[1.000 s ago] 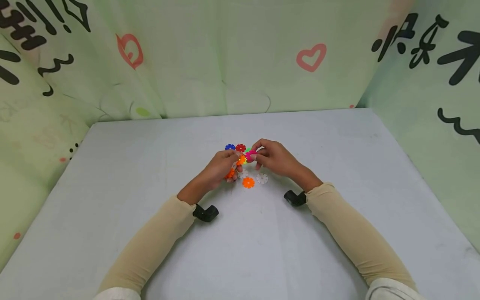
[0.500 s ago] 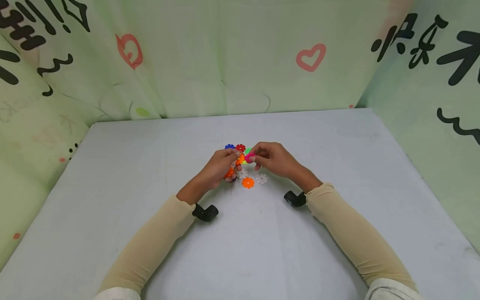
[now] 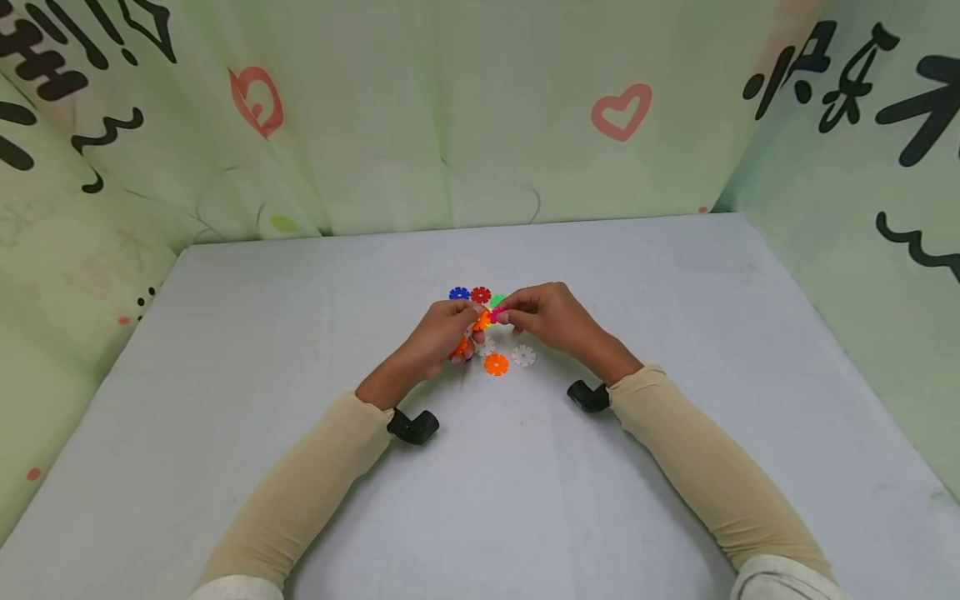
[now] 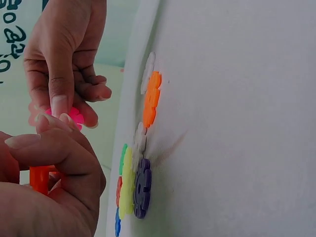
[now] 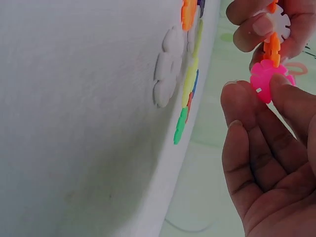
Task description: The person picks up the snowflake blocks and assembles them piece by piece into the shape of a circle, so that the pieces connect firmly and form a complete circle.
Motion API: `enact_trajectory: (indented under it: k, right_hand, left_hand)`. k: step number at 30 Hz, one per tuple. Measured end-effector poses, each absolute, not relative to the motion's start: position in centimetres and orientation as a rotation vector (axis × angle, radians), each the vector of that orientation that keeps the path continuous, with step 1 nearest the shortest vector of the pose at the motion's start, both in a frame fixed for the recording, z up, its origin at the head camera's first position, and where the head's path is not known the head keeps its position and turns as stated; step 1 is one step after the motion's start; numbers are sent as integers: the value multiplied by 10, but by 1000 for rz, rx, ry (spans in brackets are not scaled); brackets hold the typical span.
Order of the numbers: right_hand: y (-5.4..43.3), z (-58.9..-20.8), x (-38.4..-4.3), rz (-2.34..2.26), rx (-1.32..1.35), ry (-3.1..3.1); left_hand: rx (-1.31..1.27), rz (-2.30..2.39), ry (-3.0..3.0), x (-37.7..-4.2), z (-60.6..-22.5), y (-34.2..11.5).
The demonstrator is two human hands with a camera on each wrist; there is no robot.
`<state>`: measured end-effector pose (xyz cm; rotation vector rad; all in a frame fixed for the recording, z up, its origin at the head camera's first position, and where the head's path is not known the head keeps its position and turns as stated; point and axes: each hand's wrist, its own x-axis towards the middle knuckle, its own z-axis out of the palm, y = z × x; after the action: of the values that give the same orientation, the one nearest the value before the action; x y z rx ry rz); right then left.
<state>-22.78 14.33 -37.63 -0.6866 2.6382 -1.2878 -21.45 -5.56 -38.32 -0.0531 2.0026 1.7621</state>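
Note:
Between the two hands is a short chain of notched plastic snowflake discs. My left hand (image 3: pixel 438 335) holds the chain, where an orange disc (image 5: pixel 272 48) and a white disc (image 5: pixel 282 23) are slotted together; more orange shows lower in its curled fingers. My right hand (image 3: pixel 553 318) pinches a pink snowflake disc (image 5: pixel 263 78) between thumb and fingers. In the right wrist view the pink disc's edge meets the orange disc at right angles. Its far side is covered by the thumb.
Loose discs lie on the white table around the hands: blue (image 3: pixel 459 293), red (image 3: pixel 480 295), green (image 5: pixel 180 126), yellow (image 4: pixel 127 182), purple (image 4: pixel 142 190), orange (image 3: pixel 496 365) and white (image 3: pixel 524 356). A printed green cloth (image 3: pixel 450 125) surrounds the table's back and sides.
My right hand has brought the pink disc slightly left, against the orange disc, and turned it so less of its face shows. My left hand has barely moved.

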Motion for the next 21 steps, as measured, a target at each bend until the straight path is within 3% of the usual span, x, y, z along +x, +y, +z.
enact_trajectory:
  k: [8, 21]
  right_hand:
    - [141, -370, -225, -1216, -596, 2660]
    - [139, -376, -225, -1331, -743, 2639]
  left_hand:
    - [-79, 1757, 2035, -215, -384, -56]
    - [-52, 1747, 2095, -215, -382, -54]
